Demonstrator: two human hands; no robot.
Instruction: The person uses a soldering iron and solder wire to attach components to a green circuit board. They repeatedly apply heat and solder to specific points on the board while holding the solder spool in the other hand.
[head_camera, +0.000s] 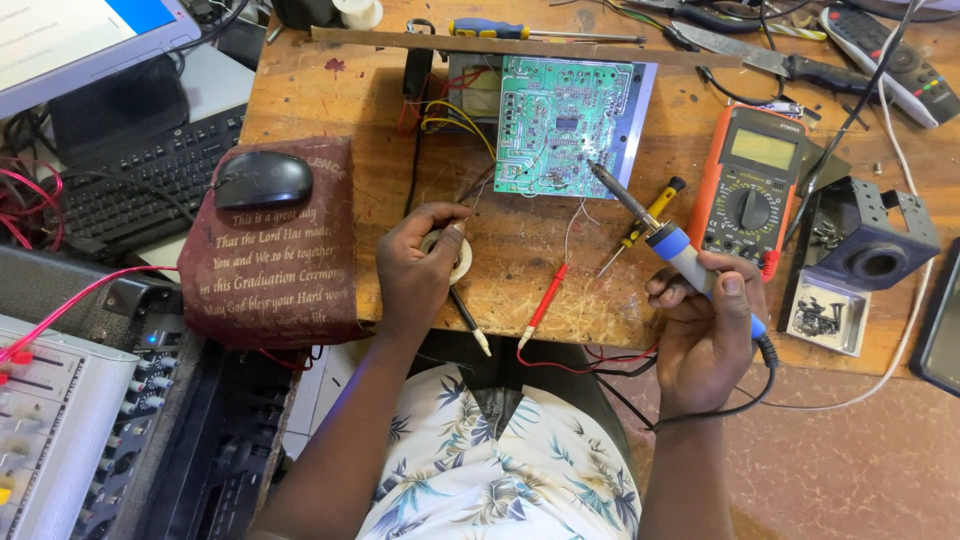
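Right-hand fingers wrapped around blue soldering iron, tip on green circuit board ahead, left-hand fingers pinching solder reel beneath them.

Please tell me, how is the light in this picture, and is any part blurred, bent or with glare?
Head view: even daylight, with soft shadows under the left hand and the blue-handled soldering iron held by the right hand; the green circuit board is sharp; the white laptop screen at top left is washed out; the wooden table's edges bend slightly from the wide lens.
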